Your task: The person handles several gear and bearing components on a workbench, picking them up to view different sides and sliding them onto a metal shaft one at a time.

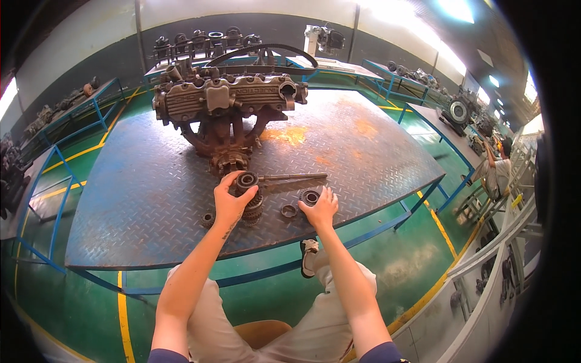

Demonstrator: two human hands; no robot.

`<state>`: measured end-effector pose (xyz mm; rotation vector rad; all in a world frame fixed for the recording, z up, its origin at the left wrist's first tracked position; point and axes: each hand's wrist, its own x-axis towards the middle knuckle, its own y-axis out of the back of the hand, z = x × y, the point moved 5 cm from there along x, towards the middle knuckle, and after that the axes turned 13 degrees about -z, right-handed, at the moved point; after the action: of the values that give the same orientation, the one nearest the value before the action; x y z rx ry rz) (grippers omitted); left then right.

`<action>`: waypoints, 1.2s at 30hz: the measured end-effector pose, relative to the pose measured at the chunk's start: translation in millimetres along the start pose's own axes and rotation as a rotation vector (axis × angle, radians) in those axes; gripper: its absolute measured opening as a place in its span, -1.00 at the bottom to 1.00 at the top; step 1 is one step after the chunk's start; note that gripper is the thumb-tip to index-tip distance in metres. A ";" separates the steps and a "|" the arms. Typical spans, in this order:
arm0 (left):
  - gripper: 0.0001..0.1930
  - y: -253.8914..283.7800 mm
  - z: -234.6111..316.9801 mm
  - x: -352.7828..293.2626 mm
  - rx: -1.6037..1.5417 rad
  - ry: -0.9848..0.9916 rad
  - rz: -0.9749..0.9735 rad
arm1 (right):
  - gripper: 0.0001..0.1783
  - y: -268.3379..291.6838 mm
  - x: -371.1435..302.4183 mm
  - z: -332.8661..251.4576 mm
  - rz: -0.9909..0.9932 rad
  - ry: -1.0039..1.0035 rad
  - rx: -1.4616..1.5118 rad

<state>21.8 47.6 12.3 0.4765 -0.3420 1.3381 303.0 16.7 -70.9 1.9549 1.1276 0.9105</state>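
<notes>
My left hand (230, 202) is closed around a dark ring-shaped gear (247, 180), thumb and fingers on opposite sides of its rim. Just below that gear stands a stack of toothed gears (253, 213); whether the two touch I cannot tell. To the right, my right hand (322, 212) grips another round gear (309, 197) at the table top. Between the hands lies a small metal ring (288, 212). A small dark cylindrical part (207, 219) sits beside my left wrist. Behind the gears, a long metal shaft (293, 177) lies crosswise.
A large engine head with manifold (230, 100) stands on the far part of the steel-plate table (375, 157). Other benches (97, 100) with engine parts line the room. A person (499, 169) is at the far right. My legs are under the near table edge.
</notes>
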 end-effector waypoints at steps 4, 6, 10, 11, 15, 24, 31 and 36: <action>-0.59 17.6 12.4 8.0 0.011 -0.123 0.101 | -0.06 17.2 -4.5 -37.1 0.157 0.067 0.070; -0.61 33.2 12.4 8.2 -0.006 -0.128 0.125 | -0.15 25.6 -10.1 -62.1 0.166 0.138 0.133; -0.62 73.7 -0.2 8.5 0.147 -0.073 0.185 | -0.21 28.3 -24.0 -117.6 0.015 0.467 0.436; -0.60 84.8 -2.9 5.0 0.161 -0.010 0.206 | -0.22 26.8 -29.4 -131.3 -0.037 0.557 0.476; -0.53 141.3 -42.7 -8.5 0.365 0.095 0.187 | -0.15 15.6 -43.1 -160.2 -0.100 0.631 0.467; -0.49 204.3 -75.6 -79.5 0.651 0.439 -0.002 | -0.22 -3.8 -37.6 -164.6 -0.221 0.587 0.604; -0.53 203.2 -68.2 -101.6 0.850 0.245 -0.103 | -0.30 7.1 -37.1 -163.9 -0.134 0.608 0.577; -0.47 198.6 -61.6 -103.4 0.952 0.204 -0.172 | -0.36 31.0 -35.4 -173.8 -0.028 0.632 0.656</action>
<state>-195.7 23.6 -65.6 1.1140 0.5347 1.3078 158.1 10.9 35.9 2.1944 2.0108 1.3111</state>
